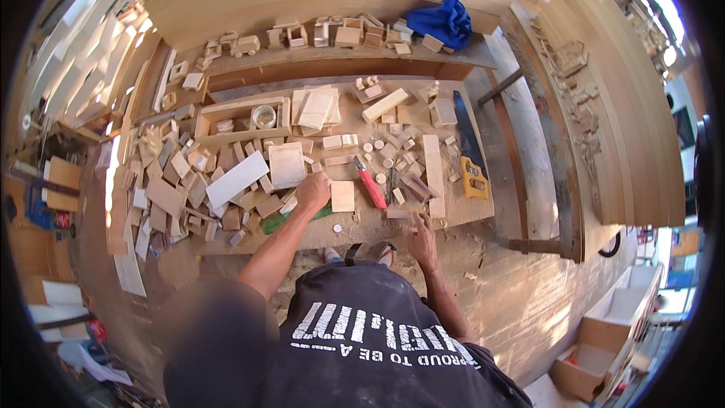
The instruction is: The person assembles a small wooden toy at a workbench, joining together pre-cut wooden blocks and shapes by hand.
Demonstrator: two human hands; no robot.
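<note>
Hands: both at work over the near edge of the desk (370, 222). Left hand (313, 190): fingers part-curled, tips at the upper left corner of a thin square wooden panel (343, 196); contact appears likely, but a firm grip cannot be confirmed. Right hand (421, 240): fingers loosely bent at the near edge, right of centre, just short of a narrow wooden strip (406, 214); whether anything is held cannot be told.

Location of workpiece: the panel lies near the middle of the near edge, left of a red-handled tool (370, 183). A larger square wooden block (287, 165) sits beyond the left hand; a small white disc (337, 228) lies nearer the edge. Toward the right edge is a handsaw with a yellow handle (474, 179). Loose wooden offcuts (166, 195) crowd the left corner.

Assessment: the step in hand is judged to be picking up or positioning the panel. The next move calls for a secure pinch on its edge, clear of the tool.
</note>
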